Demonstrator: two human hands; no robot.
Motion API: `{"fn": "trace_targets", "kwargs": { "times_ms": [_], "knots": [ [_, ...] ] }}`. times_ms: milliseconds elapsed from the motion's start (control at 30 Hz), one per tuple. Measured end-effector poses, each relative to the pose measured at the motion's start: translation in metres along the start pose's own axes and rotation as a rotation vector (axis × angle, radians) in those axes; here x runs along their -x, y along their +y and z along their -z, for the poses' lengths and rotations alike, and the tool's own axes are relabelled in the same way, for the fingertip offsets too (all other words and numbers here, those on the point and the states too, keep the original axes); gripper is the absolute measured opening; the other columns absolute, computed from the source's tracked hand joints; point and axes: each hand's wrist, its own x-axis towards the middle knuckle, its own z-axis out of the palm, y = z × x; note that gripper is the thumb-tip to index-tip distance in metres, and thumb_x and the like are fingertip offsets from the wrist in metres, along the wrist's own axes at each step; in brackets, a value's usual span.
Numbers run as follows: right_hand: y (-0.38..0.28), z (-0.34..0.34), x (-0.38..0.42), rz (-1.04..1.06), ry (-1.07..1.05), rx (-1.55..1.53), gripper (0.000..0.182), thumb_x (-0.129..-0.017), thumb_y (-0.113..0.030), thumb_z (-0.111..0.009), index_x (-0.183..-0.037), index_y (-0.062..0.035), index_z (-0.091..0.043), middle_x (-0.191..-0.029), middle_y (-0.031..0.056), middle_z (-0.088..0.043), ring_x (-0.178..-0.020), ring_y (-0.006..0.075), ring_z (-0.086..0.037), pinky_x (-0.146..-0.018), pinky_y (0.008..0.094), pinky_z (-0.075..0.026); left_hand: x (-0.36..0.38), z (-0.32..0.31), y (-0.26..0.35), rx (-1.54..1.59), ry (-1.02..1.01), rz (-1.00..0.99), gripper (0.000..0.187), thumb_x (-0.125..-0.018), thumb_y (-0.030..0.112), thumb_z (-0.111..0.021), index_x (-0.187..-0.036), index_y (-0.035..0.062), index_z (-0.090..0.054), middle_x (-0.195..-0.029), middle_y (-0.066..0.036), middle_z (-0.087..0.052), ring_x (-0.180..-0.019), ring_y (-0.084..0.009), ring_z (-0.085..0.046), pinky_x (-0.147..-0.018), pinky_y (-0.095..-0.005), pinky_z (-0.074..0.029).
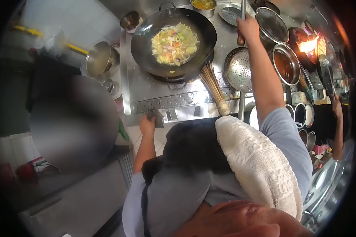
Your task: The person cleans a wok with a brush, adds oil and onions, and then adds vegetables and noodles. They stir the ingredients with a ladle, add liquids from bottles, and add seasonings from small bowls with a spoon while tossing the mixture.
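A large black wok (138, 43) stands on the stove, with sliced noodles or cabbage and carrot (175, 44) in its middle. My left hand (147, 125) is at the stove's front edge, its fingers closed at a dark grey piece (157, 118), whose kind I cannot make out, beside the control knobs (171, 115). Reaching far forward, my right hand (249, 29) grips a long-handled metal tool with a wooden end (240, 40). Its working end lies outside the view. Under that forearm is a perforated strainer (238, 70).
A bamboo brush (213, 85) leans at the stove front. Pots, including one with brown liquid (286, 65), crowd the right side. Farther right, flames rise at another wok (307, 46), near a co-worker's arm (338, 130). A metal bowl (99, 59) is left.
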Motion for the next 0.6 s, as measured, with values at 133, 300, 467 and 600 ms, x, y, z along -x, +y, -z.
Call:
{"fn": "trace_targets", "kwargs": {
  "times_ms": [133, 300, 467, 600],
  "knots": [
    [-0.031, 0.045, 0.035, -0.126, -0.168, -0.297, 0.026, -0.087, -0.02, -0.067, -0.098, 0.0038, -0.066, -0.07, 0.0085, -0.066, -0.056, 0.0162, -0.065, -0.056, 0.0321, -0.052, -0.001, 0.003, -0.006, -0.025, 0.03, -0.018, 0.059, -0.083, 0.039, -0.077, -0.122, -0.0033, -0.063, -0.115, -0.026, -0.065, -0.11, -0.043, -0.062, -0.095, -0.0487, -0.05],
    [-0.013, 0.047, 0.179, -0.166, -0.199, -0.548, 0.026, -0.09, -0.011, -0.065, -0.112, 0.0005, -0.06, -0.069, 0.0016, -0.058, -0.053, 0.01, -0.057, -0.047, 0.0261, -0.045, -0.007, 0.004, -0.025, -0.003, 0.038, -0.179, 0.056, -0.083, 0.041, -0.077, -0.117, -0.0019, -0.064, -0.107, -0.024, -0.065, -0.104, -0.0434, -0.062, -0.09, -0.0496, -0.05],
    [-0.003, 0.06, 0.292, -0.49, -0.407, -0.619, 0.04, -0.094, -0.007, -0.061, -0.133, 0.001, -0.053, -0.077, 0.0017, -0.055, -0.049, 0.0093, -0.05, -0.044, 0.0242, -0.041, -0.016, 0.016, -0.031, 0.088, 0.002, -0.35, 0.052, -0.084, 0.04, -0.076, -0.115, -0.0005, -0.063, -0.105, -0.023, -0.064, -0.1, -0.0433, -0.061, -0.086, -0.0498, -0.05],
    [-0.03, 0.073, 0.345, -0.595, -0.385, -0.657, 0.037, -0.095, -0.009, -0.057, -0.13, 0.002, -0.054, -0.076, 0.0008, -0.053, -0.046, 0.0083, -0.045, -0.04, 0.0238, -0.036, -0.021, 0.018, -0.038, 0.1, -0.131, -0.36, 0.057, -0.085, 0.039, -0.076, -0.122, -0.0016, -0.06, -0.112, -0.024, -0.063, -0.107, -0.0427, -0.06, -0.091, -0.0485, -0.048]
  ]
}}
